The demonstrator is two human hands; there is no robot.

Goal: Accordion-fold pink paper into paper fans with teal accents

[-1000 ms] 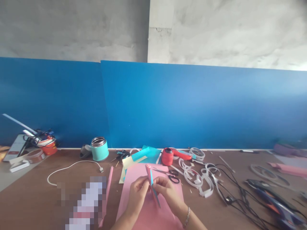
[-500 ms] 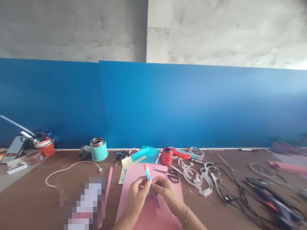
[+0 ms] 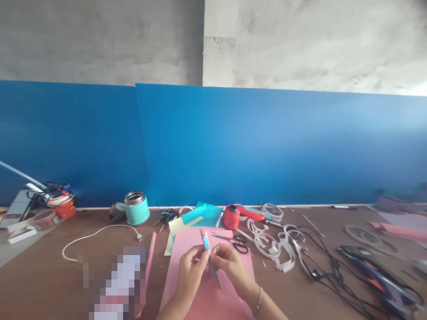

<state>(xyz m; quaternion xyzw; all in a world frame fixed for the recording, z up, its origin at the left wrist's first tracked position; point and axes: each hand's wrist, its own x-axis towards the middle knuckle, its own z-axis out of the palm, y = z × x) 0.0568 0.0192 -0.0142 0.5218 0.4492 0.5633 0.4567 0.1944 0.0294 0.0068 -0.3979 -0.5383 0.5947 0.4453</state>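
Note:
A small rolled or folded paper piece (image 3: 204,239), blue with a pink-and-white patterned tip, stands up between my two hands. My left hand (image 3: 192,269) is closed, its thumb and fingertips pinching the lower end of that piece. Close beside it, my right hand (image 3: 230,265) also pinches; a thin bluish-grey strip (image 3: 215,276) hangs below these fingers. Whether the strip and the upper piece are one is hidden by the fingertips. Under both hands lies a pink paper sheet (image 3: 182,249). Dark-handled scissors (image 3: 238,243) rest on its upper right part.
Blue and cream paper (image 3: 187,221) lies behind the pink sheet, near a red hot glue gun-like tool or spool (image 3: 231,217). White coiled strips (image 3: 268,244) and black cables (image 3: 333,262) spread to the right. A turquoise cup (image 3: 136,211) and white USB cable (image 3: 100,229) are left.
Both hands keep their pinch in nearly the same place. The hanging strip's lower end has shifted slightly left, and the view has moved a little.

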